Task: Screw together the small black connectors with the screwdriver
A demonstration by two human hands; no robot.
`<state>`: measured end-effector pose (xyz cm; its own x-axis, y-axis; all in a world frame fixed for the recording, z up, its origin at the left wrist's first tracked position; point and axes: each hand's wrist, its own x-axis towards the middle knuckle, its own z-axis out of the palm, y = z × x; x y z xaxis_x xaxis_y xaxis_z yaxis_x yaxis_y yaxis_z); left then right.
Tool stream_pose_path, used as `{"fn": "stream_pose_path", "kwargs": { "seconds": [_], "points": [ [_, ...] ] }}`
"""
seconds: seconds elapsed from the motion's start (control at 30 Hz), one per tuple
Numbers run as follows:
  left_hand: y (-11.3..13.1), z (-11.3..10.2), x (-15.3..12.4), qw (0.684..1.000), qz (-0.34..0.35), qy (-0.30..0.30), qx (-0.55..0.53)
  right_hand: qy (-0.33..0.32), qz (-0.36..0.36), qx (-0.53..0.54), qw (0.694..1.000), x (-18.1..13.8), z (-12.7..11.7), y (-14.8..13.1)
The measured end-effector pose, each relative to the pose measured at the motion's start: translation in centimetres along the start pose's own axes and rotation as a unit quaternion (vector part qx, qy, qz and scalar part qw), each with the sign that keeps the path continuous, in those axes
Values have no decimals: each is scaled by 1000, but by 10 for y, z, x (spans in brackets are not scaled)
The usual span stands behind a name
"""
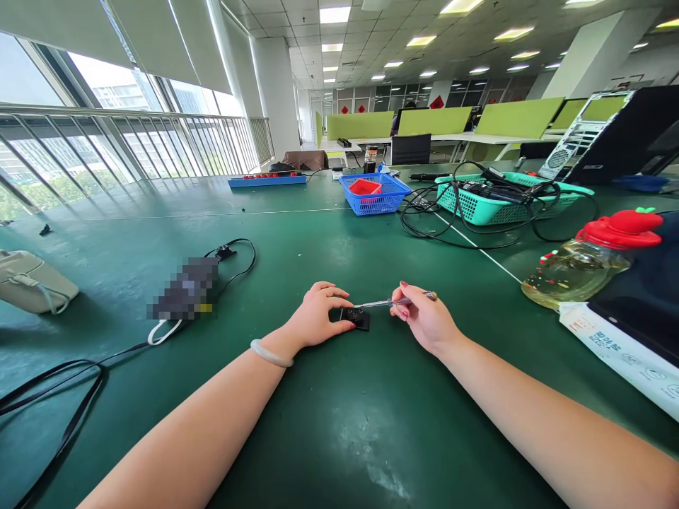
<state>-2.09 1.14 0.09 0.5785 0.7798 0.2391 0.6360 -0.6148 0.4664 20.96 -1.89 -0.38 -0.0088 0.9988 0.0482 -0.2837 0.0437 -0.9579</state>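
Note:
In the middle of the green table (361,438) lies a small black block-like part (362,320) with tiny light marks on its top. My left hand (321,314), a pale bangle at its wrist, grips this part's left side between thumb and fingers. My right hand (424,318) is closed round a slim pointed silver tool (375,304), held like a pen. The tool's tip reaches left to the top edge of the black part; whether it touches cannot be made out. Its butt end is brownish. What exact kind of tool it is does not show.
To the left lie a blurred dark object (188,288) with a cable and a beige pouch (37,281). A blue basket (376,201) and a teal basket (498,211) with black cables stand behind. At right are a red-lidded bottle (576,265) and a white packet (620,353).

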Motion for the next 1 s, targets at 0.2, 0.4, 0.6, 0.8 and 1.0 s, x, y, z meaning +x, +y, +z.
{"fn": "stream_pose_path", "kwargs": {
  "seconds": [0.2,0.4,0.6,0.8,1.0],
  "points": [
    [0,0,0,1000,13,-1,2,3,14,11,1000,1,0,0],
    [1,1,-1,1000,9,8,7,46,-64,-22,997,-1,0,-5],
    [1,1,-1,1000,11,6,8,62,-104,-65,991,-6,4,-6],
    [1,0,-1,1000,11,1,-1,60,-113,-76,989,-5,1,-6],
    [1,0,-1,999,31,-7,-5,49,-108,-87,989,-2,-3,-4]
  ]
}}
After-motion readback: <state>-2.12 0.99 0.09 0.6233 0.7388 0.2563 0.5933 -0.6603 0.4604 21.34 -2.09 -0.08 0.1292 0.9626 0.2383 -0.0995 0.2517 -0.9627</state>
